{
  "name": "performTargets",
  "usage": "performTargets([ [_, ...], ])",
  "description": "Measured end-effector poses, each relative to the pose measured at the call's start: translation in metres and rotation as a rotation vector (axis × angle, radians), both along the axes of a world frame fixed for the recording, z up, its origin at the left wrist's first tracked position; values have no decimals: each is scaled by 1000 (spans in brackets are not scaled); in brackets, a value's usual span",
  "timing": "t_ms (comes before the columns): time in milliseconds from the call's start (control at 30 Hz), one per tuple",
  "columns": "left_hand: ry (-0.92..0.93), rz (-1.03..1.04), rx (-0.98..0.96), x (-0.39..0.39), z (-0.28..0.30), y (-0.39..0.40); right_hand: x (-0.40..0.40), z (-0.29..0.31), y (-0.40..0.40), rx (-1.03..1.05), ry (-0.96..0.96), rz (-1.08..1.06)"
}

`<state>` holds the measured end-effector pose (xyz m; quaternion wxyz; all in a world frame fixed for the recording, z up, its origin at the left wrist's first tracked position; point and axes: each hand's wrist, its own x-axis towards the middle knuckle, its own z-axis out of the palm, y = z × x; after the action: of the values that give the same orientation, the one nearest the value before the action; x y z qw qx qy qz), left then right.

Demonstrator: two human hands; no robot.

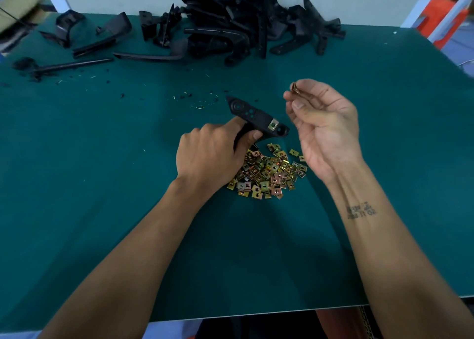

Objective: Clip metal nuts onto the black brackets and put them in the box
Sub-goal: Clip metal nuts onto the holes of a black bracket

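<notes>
- Black bracket held in left hand, fingers curled round its lower end, just above the nut pile; one metal nut already clipped near its right end.
- Right hand raised beside the bracket, palm up, pinching a loose nut at thumb and fingertip.
- Forearm writing blurred, unreadable.
- Green bench: spare brackets heaped along far edge, open mat left and right, near edge below the elbows.

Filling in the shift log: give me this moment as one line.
left hand: grips black bracket, one nut clipped on | right hand: pinches metal nut | nut pile: on green mat
</notes>
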<state>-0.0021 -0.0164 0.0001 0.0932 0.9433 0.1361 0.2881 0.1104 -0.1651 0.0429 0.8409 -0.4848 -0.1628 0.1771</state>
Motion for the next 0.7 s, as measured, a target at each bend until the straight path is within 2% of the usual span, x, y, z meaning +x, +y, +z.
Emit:
performTargets([
  [200,-11,1,2,0,0,0,-1,-3,3,-69,-112,-75],
  [567,46,5,15,-1,2,-1,-6,-13,6,-300,-544,-147],
  [700,57,8,25,-1,3,-2,-10,-17,11,-318,-621,-207],
])
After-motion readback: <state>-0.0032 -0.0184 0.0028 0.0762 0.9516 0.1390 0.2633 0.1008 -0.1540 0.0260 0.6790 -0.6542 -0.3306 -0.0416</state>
